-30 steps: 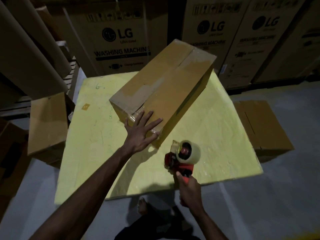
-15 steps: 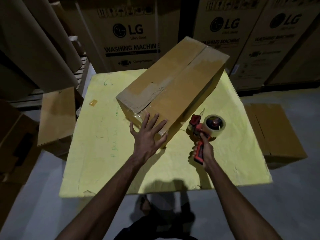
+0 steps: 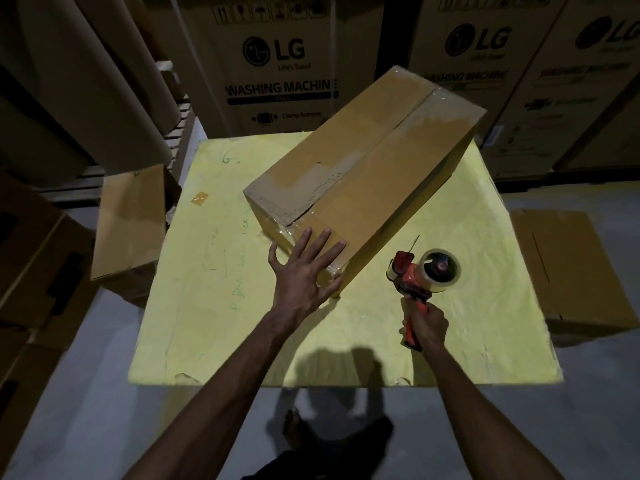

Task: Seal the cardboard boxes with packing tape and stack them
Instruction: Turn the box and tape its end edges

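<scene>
on yellow table [image 3: 214, 306] — taped box [image 3: 374, 174]

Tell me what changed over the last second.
The right hand carried the tape dispenser forward, from above the yellow table's near edge to a spot just right of the cardboard box's near corner. It kept its grip on the handle. The left hand stayed flat on the box's near end, and the box did not visibly shift.
</scene>
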Tool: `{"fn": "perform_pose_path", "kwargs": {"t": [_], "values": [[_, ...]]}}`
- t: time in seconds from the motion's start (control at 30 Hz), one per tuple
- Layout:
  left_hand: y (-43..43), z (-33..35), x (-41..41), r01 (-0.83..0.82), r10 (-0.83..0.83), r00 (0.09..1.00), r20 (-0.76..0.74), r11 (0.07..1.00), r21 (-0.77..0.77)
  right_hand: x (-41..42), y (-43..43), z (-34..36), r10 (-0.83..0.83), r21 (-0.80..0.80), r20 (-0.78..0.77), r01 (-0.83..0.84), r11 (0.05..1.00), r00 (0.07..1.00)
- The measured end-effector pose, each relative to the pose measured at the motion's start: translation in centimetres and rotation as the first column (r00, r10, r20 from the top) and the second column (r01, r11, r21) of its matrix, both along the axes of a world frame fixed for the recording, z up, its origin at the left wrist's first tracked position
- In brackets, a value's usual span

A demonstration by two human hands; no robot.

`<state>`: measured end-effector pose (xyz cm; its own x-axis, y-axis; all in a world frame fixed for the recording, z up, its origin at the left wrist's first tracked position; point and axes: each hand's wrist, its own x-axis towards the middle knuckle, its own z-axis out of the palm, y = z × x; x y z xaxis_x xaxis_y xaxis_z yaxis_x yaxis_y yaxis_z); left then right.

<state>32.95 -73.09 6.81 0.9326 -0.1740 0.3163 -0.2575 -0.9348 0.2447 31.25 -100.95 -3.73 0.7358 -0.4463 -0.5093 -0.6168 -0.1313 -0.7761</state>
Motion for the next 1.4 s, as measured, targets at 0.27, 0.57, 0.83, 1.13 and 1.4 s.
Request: {"fn": "perform_pose_path", "kwargs": {"t": [0.27,0.57,0.83,1.13,1.4], "values": [[-0.4,-0.5,0.4,0.019,-0.018,1.000,-0.019,0.998,0.052,-2.4,0.5,1.4,0.011,-0.459,0.054,0.015,0.888,0.998],[2.0,-0.3,1.1,0.187,-0.186,0.982,-0.019,0.979,0.083,-0.8,9.9,10.9,0.641,-0.748,0.564,-0.008,0.664,0.520],[10.3,1.3,6.1,0.086,-0.088,0.996,0.004,0.960,-0.265,0.9,13.5,9.5,0.756,-0.795,0.501,-0.122,0.594,0.421],[15.6,5.6,13.2,0.516,-0.518,0.854,0.045,0.855,0.049,2.2,14.8,10.5,0.590,-0.761,0.594,0.142,0.633,0.547],[13.4,6.2,14.0,0.631,-0.647,0.761,-0.049,0.755,-0.180,4.6,17.1,13.8,0.655,-0.845,0.393,-0.028,0.534,0.645]]}}
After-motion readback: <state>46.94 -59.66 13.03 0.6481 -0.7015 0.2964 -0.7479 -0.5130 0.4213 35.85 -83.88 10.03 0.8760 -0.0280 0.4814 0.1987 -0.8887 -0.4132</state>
